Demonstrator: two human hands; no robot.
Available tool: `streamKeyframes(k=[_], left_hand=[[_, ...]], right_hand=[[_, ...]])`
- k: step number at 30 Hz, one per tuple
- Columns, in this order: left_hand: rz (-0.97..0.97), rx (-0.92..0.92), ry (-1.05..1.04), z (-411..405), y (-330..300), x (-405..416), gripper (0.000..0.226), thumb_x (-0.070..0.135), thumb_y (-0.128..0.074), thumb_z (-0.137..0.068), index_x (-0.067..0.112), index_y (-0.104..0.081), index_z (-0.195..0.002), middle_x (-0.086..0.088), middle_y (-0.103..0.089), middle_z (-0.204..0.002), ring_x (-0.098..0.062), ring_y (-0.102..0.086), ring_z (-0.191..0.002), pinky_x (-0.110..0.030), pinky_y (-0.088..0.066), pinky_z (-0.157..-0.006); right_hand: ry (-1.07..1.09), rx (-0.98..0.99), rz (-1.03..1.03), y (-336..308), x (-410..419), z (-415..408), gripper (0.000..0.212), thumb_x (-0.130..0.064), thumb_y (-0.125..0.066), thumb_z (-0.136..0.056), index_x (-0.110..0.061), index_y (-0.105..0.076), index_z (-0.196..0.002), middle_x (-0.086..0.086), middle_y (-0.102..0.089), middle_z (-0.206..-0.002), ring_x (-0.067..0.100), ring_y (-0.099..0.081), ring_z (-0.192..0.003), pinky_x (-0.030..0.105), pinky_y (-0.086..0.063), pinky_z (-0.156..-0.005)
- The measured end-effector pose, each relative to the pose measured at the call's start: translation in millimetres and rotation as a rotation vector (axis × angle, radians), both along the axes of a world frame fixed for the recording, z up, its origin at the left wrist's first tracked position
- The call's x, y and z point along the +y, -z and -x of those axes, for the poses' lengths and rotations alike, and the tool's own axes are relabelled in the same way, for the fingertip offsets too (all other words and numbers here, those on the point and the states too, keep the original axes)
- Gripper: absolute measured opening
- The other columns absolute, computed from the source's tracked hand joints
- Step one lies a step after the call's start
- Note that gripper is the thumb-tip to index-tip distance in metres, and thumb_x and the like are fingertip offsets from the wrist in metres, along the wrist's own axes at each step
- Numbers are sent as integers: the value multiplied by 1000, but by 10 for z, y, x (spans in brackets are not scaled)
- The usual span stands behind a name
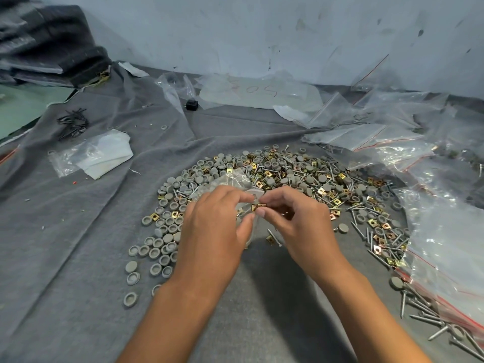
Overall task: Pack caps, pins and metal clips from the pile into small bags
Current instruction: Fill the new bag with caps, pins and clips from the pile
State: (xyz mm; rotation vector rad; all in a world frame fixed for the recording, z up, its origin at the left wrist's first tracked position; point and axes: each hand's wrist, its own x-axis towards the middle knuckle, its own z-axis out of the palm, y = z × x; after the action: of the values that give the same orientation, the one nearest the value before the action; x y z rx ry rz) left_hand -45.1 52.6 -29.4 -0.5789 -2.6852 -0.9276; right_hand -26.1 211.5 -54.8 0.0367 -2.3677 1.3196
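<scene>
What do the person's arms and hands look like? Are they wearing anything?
Both forearms are bare, with no sleeves in view. The left hand and right hand wear no gloves, and no rings, watch or bracelet show. The fingernails look short and unpainted.

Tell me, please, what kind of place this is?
Probably a small workshop's hand-packing spot: a grey cloth bears a pile of caps, pins and clips, with clear zip bags beside a scuffed wall.

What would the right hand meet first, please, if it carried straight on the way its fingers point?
Probably the left hand: the right hand, pinching a metal clip, points left at the small bag it holds.
</scene>
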Motion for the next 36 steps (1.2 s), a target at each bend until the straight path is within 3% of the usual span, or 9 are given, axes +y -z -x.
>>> streamKeyframes(k=[4, 8, 14, 18, 22, 28, 31, 33, 36], left_hand=[[-7, 25, 5, 12, -21, -27, 23, 34, -77, -85, 31, -72, -107, 18, -67, -108, -7, -62, -101, -40, -48, -95], [36, 77, -17, 16, -29, -33, 16, 41, -69, -88, 34, -72, -102, 20, -68, -104, -5, -59, -100, -28, -32, -86], [-46, 29, 15, 30, -2, -5, 11, 37, -65, -93, 33, -70, -102, 20, -66, -102, -6, -58, -102, -38, -44, -94], [-156, -62, -9, 55, 26, -26, 7, 31, -67, -93, 31, -68, -100, 18, -63, -98, 1, -56, -88, -26, -46, -84], [-93, -90, -38, 62, 40, -50, 14, 22, -63, -95, 31, -64, -106, 19, -56, -103, -3, -53, -95, -30, -45, -92], [-38, -56, -27, 53, 38, -25, 38, 12, -71, -87, 22, -65, -122, 11, -61, -117, -10, -56, -104, -39, -47, -98], [-2, -69, 8, 68, 39, -18, 52, 18, -82, -77, 23, -63, -126, 9, -59, -118, -16, -57, -108, -41, -46, -100], [8, -70, 28, 70, 40, -2, 59, 21, -86, -74, 22, -62, -128, 9, -58, -120, -18, -57, -111, -41, -45, -102], [5, -50, 16, 66, 54, 0, 64, 21, -87, -74, 22, -60, -132, 10, -56, -123, -15, -56, -112, -39, -47, -103]], right_hand=[[-46, -38, 104, -32, 27, 1, 15, -18, -76, -87, -20, -76, -101, -13, -76, -87, 3, -72, -85, 22, -58, -80], [-72, -103, 211, -59, 27, -16, 12, -22, -76, -87, -25, -75, -99, -11, -76, -82, 6, -72, -76, 18, -55, -72], [-77, -151, 396, -73, 50, -12, 6, -17, -73, -90, -19, -75, -95, -7, -74, -74, -1, -63, -62, 9, -44, -58], [7, -107, 433, -121, 138, -25, 9, -12, -70, -92, -20, -72, -96, -3, -75, -84, 5, -69, -78, 16, -50, -68], [-5, -83, 450, -185, 165, -55, 9, -16, -70, -92, -21, -72, -99, -2, -75, -89, 6, -69, -82, 17, -52, -73], [-19, -8, 320, -177, 44, -73, 9, -16, -74, -89, -22, -73, -96, -9, -74, -88, 5, -69, -81, 17, -52, -73], [-42, 157, 26, -144, -65, -81, 11, -17, -76, -88, -22, -73, -97, -15, -69, -88, 6, -64, -80, 12, -45, -71], [-15, 201, -200, -83, -129, -59, 15, -19, -78, -87, -22, -73, -100, -15, -66, -95, 4, -59, -84, 16, -45, -75], [55, 140, -267, -33, -67, -24, 17, -20, -78, -87, -24, -72, -102, -13, -63, -98, 0, -54, -85, 19, -47, -77]])
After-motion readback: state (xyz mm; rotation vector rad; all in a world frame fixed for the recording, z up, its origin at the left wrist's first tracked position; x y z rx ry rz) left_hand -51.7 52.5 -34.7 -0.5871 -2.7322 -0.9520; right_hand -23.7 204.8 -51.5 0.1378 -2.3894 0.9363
